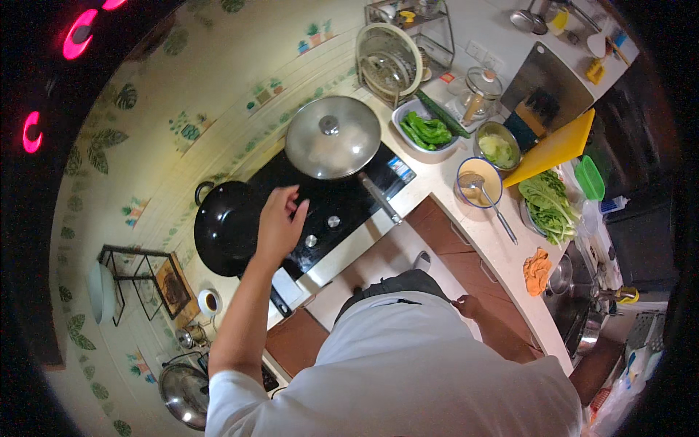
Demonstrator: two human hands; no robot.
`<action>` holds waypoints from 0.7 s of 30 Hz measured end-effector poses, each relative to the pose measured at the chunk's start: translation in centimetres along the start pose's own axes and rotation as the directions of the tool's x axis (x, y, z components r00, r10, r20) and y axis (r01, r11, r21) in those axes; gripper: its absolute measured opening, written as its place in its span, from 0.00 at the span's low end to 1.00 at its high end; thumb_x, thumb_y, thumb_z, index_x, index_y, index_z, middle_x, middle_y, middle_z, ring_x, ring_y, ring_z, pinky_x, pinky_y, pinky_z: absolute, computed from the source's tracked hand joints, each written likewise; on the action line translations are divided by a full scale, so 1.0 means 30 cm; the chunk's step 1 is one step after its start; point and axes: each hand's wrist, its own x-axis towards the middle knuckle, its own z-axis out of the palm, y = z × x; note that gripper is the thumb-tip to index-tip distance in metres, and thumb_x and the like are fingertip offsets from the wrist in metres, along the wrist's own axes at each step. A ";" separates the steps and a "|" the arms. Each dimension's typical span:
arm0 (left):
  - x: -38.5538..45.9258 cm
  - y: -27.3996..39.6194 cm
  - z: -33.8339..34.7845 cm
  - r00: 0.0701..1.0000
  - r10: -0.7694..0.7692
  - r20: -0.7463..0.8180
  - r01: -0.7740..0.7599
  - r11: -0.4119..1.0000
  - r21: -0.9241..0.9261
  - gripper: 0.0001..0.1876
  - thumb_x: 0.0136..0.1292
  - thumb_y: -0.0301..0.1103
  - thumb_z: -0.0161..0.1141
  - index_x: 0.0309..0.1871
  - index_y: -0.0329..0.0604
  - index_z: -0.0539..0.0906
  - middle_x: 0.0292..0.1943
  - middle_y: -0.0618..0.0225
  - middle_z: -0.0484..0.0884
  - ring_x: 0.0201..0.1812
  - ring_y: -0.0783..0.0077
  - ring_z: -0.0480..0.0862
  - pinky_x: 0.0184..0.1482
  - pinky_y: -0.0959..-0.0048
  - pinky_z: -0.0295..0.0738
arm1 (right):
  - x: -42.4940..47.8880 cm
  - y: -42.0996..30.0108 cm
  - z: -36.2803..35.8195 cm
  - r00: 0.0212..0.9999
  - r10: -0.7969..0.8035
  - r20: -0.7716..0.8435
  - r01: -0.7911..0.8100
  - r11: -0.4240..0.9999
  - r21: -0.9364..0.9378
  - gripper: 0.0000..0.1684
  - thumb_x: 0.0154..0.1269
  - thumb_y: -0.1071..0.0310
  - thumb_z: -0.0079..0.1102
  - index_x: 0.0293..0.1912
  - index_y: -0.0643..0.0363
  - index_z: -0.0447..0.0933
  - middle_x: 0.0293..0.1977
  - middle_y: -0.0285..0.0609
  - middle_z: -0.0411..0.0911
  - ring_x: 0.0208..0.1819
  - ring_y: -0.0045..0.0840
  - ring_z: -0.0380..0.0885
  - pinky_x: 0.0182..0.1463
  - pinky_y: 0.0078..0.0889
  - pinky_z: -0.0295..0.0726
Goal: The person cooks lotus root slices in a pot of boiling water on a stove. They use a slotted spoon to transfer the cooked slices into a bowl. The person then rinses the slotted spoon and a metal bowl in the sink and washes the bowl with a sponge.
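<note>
My left hand [281, 221] hovers over the black cooktop [327, 199], fingers loosely curled, thumb apart, nothing in it. Beside it on the left sits a black wok [225, 229]; its handle [280, 300] points towards me. Farther back, a frying pan rests on the cooktop under a domed glass lid [333, 139] with a round knob, its contents blurred by the glass. That pan's long handle [380, 199] reaches over the counter's front edge. Two control knobs [333, 221] show near my wrist. My right hand [467, 306] hangs low by my trousers, its fingers partly hidden.
On the right counter are a basin of green peppers [427, 131], a cucumber [442, 113], a bowl of cut vegetable [498, 145], an enamel bowl [479, 180] with a ladle, a yellow cutting board [551, 147], leafy greens [549, 205] and an orange cloth [538, 272]. Dark sauce fills a cup [209, 301] at left.
</note>
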 end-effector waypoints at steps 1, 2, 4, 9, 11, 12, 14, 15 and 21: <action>0.112 0.005 0.052 0.998 0.012 0.069 -0.013 1.000 0.011 0.17 0.66 0.32 0.68 0.55 0.37 0.79 0.39 0.59 0.81 0.34 0.67 0.81 0.39 0.71 0.79 | -0.010 0.023 -0.004 1.000 0.019 -0.019 -0.019 0.999 0.034 0.32 0.65 0.37 0.64 0.46 0.60 0.86 0.45 0.61 0.85 0.50 0.50 0.84 0.56 0.44 0.81; 0.215 -0.014 0.119 0.992 -0.027 0.122 0.014 0.994 0.108 0.19 0.66 0.37 0.68 0.56 0.38 0.79 0.40 0.57 0.82 0.35 0.62 0.82 0.41 0.67 0.80 | -0.020 0.049 -0.025 0.999 0.037 -0.036 -0.034 0.998 0.061 0.31 0.65 0.38 0.64 0.46 0.59 0.86 0.45 0.61 0.85 0.50 0.50 0.84 0.57 0.44 0.81; 0.415 -0.098 0.234 0.984 -0.078 0.160 0.020 0.944 0.331 0.29 0.65 0.49 0.66 0.61 0.37 0.78 0.49 0.50 0.85 0.46 0.53 0.85 0.51 0.58 0.79 | -0.017 0.124 -0.049 0.997 0.028 -0.074 -0.022 0.997 0.079 0.28 0.65 0.40 0.64 0.44 0.57 0.87 0.45 0.59 0.85 0.51 0.50 0.83 0.57 0.44 0.81; 0.751 -0.141 0.430 0.892 -0.437 0.116 0.285 0.743 0.606 0.35 0.61 0.53 0.66 0.60 0.28 0.78 0.53 0.40 0.84 0.55 0.43 0.83 0.58 0.54 0.78 | -0.092 0.345 -0.134 0.998 0.000 -0.062 0.011 0.985 0.171 0.32 0.69 0.38 0.58 0.45 0.61 0.85 0.44 0.59 0.85 0.49 0.51 0.83 0.56 0.46 0.82; 0.827 -0.226 0.445 0.863 -0.467 0.195 0.250 0.728 0.639 0.36 0.59 0.55 0.67 0.59 0.29 0.79 0.52 0.40 0.84 0.55 0.44 0.83 0.59 0.55 0.78 | -0.090 0.475 -0.097 0.992 0.082 -0.101 -0.064 0.983 0.173 0.32 0.69 0.39 0.58 0.43 0.63 0.84 0.39 0.58 0.85 0.45 0.48 0.84 0.54 0.45 0.82; 0.839 -0.270 0.444 0.841 -0.490 0.231 0.237 0.716 0.656 0.37 0.59 0.56 0.68 0.58 0.29 0.80 0.52 0.40 0.84 0.56 0.44 0.83 0.59 0.56 0.78 | -0.100 0.516 -0.117 0.992 0.113 -0.061 -0.096 0.966 0.238 0.32 0.69 0.39 0.59 0.43 0.63 0.84 0.38 0.57 0.85 0.45 0.48 0.84 0.54 0.44 0.82; 0.867 -0.295 0.467 0.866 -0.453 0.214 0.216 0.724 0.655 0.38 0.56 0.58 0.69 0.57 0.29 0.81 0.52 0.40 0.84 0.56 0.44 0.83 0.59 0.57 0.78 | -0.139 0.593 -0.108 0.990 0.138 -0.033 -0.124 0.952 0.279 0.30 0.68 0.41 0.61 0.43 0.63 0.85 0.37 0.57 0.86 0.44 0.46 0.85 0.53 0.43 0.82; 0.876 -0.266 0.483 0.876 -0.433 0.211 0.204 0.731 0.652 0.39 0.55 0.59 0.70 0.56 0.29 0.81 0.52 0.41 0.84 0.56 0.44 0.83 0.59 0.57 0.78 | -0.144 0.690 -0.033 0.991 0.128 -0.044 -0.113 0.962 0.249 0.30 0.68 0.41 0.62 0.43 0.63 0.85 0.37 0.57 0.86 0.44 0.45 0.85 0.52 0.43 0.82; 0.875 -0.219 0.515 0.877 -0.467 0.114 0.278 0.686 0.672 0.33 0.47 0.53 0.71 0.48 0.29 0.84 0.47 0.42 0.86 0.51 0.45 0.85 0.55 0.57 0.80 | -0.175 0.764 -0.066 0.982 0.187 -0.017 -0.170 0.924 0.342 0.26 0.67 0.41 0.64 0.41 0.56 0.85 0.31 0.52 0.85 0.38 0.42 0.85 0.49 0.43 0.83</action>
